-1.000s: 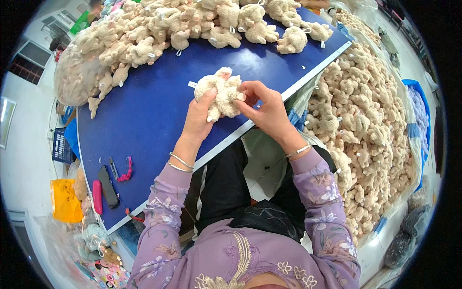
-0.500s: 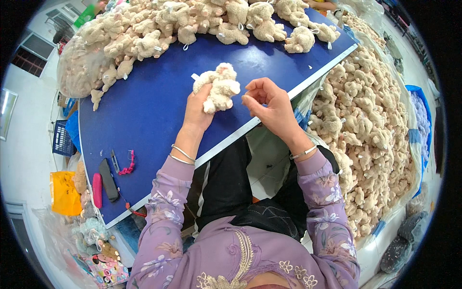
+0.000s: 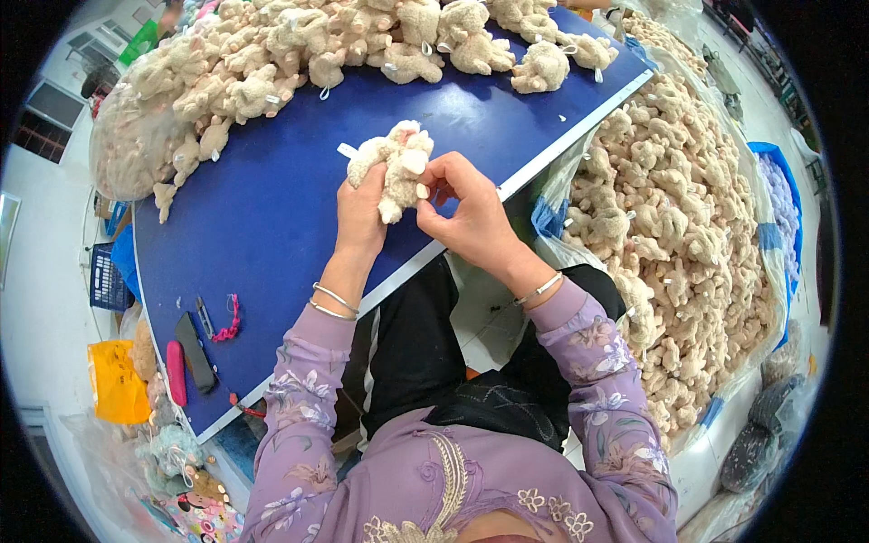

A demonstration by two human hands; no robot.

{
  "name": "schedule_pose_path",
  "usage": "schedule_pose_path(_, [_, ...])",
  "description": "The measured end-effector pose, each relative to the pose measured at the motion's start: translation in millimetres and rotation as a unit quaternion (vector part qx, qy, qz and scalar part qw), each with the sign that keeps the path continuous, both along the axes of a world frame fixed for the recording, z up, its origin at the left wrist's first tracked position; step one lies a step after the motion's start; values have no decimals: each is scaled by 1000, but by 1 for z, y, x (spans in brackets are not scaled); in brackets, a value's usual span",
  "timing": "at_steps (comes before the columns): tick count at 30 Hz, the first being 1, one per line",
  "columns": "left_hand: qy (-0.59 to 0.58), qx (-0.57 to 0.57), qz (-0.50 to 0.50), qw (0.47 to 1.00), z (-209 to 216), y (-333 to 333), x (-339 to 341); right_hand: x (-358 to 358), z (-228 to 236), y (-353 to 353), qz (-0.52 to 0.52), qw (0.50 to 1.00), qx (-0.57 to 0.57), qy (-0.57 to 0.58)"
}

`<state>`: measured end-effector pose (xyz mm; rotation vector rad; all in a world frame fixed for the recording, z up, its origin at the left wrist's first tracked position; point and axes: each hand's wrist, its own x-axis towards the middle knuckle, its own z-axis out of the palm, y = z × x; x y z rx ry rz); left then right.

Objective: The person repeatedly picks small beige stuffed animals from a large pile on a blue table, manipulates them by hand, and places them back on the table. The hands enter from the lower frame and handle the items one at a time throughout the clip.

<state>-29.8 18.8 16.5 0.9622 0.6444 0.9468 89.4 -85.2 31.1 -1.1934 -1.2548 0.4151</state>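
Note:
A small cream plush toy (image 3: pixel 391 166) with a white tag is held up over the blue table (image 3: pixel 253 217). My left hand (image 3: pixel 360 213) grips it from below and behind. My right hand (image 3: pixel 463 213) pinches the toy's right side with its fingertips. Both wrists wear thin bangles. The toy is lifted just above the table's near edge.
A long heap of the same cream plush toys (image 3: pixel 317 50) lines the table's far side. A large bag full of them (image 3: pixel 688 235) stands at my right. A black tool (image 3: pixel 194 351), a pink handle (image 3: pixel 175 373) and a pink cord (image 3: pixel 231 321) lie at the table's left end.
Both hands have drawn the toy closer together and lower in view. My right hand, slightly apart half a second ago, now pinches the toy again.

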Motion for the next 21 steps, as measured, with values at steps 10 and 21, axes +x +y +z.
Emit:
schedule_pose_path(10, [26, 28, 28, 999, 4, 9, -10, 14, 8, -5, 39, 981, -120, -149])
schedule_pose_path(21, [58, 94, 39, 993, 2, 1, -3, 25, -1, -4, 64, 975, -158, 141])
